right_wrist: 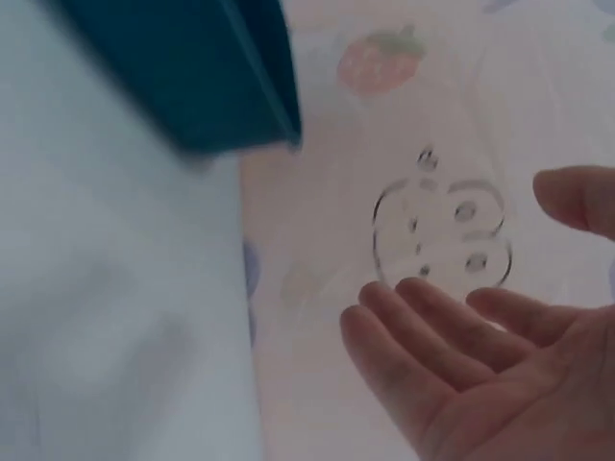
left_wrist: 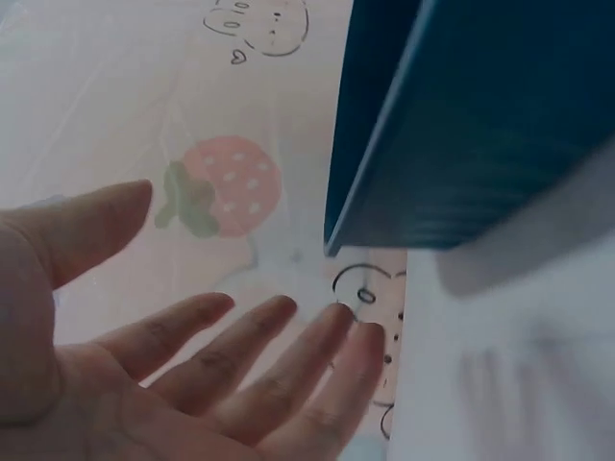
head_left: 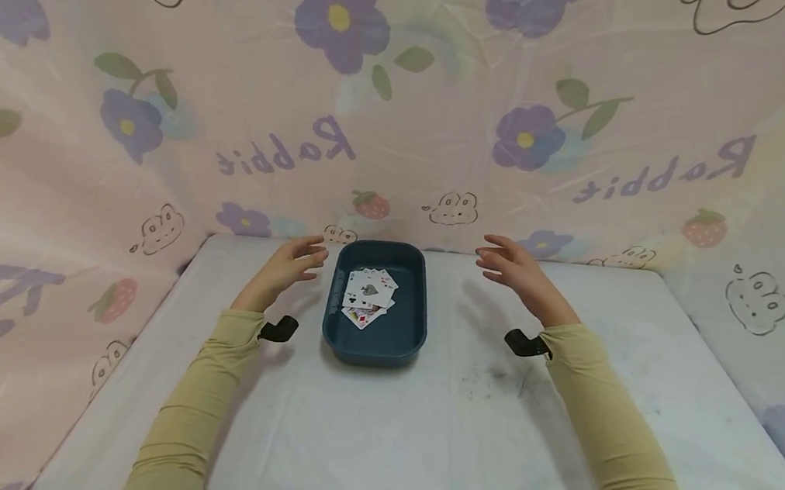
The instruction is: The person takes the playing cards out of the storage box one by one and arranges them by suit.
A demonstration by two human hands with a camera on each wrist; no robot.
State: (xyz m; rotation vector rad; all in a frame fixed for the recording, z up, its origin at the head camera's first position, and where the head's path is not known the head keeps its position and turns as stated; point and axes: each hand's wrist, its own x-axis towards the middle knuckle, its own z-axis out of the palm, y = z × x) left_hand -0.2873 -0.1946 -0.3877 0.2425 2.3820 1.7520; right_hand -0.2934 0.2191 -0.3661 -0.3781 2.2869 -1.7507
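A dark teal rectangular tray [head_left: 383, 349] with rounded corners rests on the white table. Several playing cards [head_left: 369, 290] lie loosely fanned inside it toward its left side, an ace of spades on top. My left hand [head_left: 290, 263] hovers just left of the tray, holding nothing. In the left wrist view its fingers [left_wrist: 255, 375] are spread and relaxed, apart from the tray wall [left_wrist: 461, 125]. My right hand [head_left: 512, 269] is raised farther off to the right of the tray. Its palm and loosely extended fingers [right_wrist: 413, 355] hold nothing in the right wrist view.
The white tabletop [head_left: 375, 446] carries dark smudges right of the tray. A pink curtain [head_left: 417, 123] printed with flowers, rabbits and strawberries stands behind the table and along both sides. Black wrist-worn pieces [head_left: 279, 329] sit at both sleeve cuffs.
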